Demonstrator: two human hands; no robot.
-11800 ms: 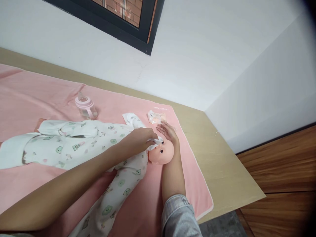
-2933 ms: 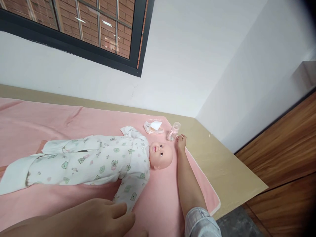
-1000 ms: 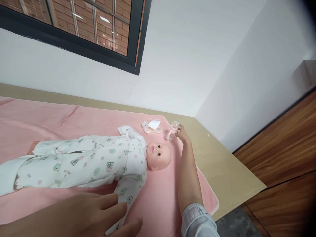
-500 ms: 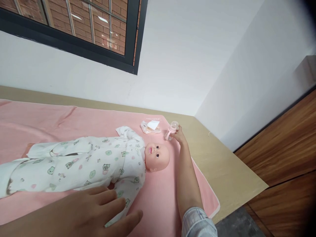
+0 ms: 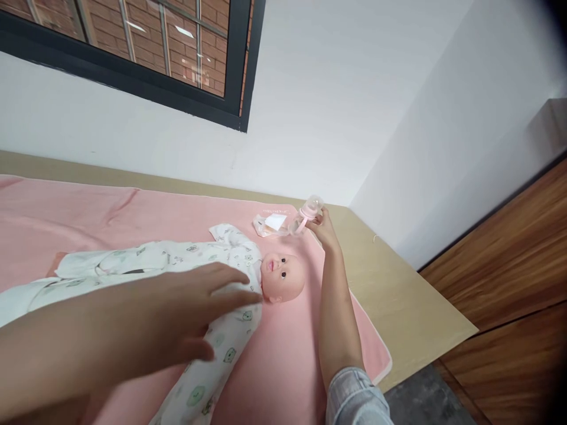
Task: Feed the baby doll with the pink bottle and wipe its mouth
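Observation:
My right hand (image 5: 324,231) grips a clear baby bottle (image 5: 309,211) with a pink collar and handle, tilted, over the far corner of the pink mat. My left hand (image 5: 212,304), fingers apart and holding nothing, hovers over the chest of a baby doll (image 5: 283,278). The doll lies on its back in a white patterned outfit, its bald head toward the right. My left forearm hides much of its body. Left of the bottle rests a clear plastic packet (image 5: 264,226) with a white paper on it.
The pink mat (image 5: 283,354) covers much of a pale wooden table (image 5: 398,301). A white wall (image 5: 310,118) with a dark-framed window (image 5: 237,71) rises behind. Wood-grain panels (image 5: 509,271) stand at the right, and dark floor (image 5: 420,395) shows below the table edge.
My right hand has raised the bottle slightly and tipped it more. My left hand has moved up and right, from beside the doll to over its chest.

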